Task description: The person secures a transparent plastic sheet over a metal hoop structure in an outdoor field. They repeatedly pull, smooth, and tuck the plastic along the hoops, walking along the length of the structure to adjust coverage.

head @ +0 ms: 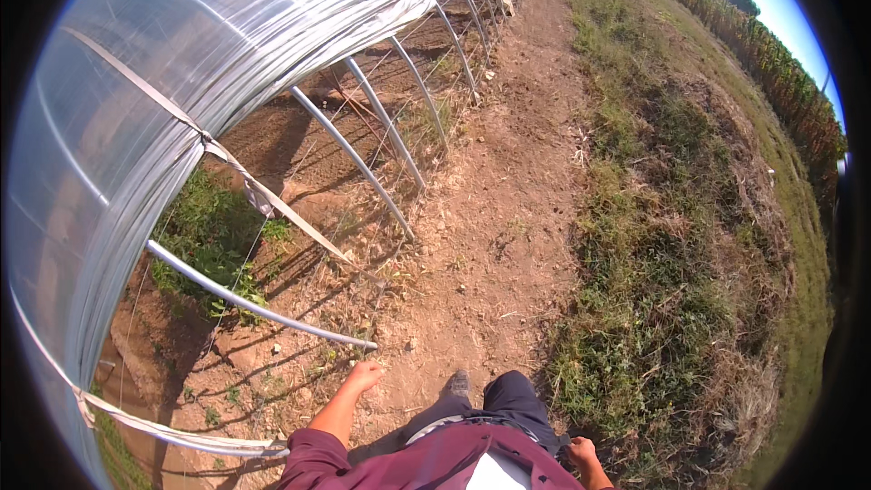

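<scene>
My left hand hangs over the dirt path with its fingers curled in, and nothing shows in it. It appears close to the lower end of a metal hoop pipe of a plastic-covered tunnel greenhouse. Beside my right hip is my right hand, close to a small dark item; whether the hand grips that item cannot be made out. Clear plastic film is gathered in a thick fold along the tunnel's side. A pale strap crosses the fold, knotted there, and runs down toward the ground.
The bare dirt path runs ahead along a row of hoop pipes. Thin wires stretch between pipes. Leafy green plants grow inside the tunnel. Weeds and dry grass border the path on the right, with tall crops beyond.
</scene>
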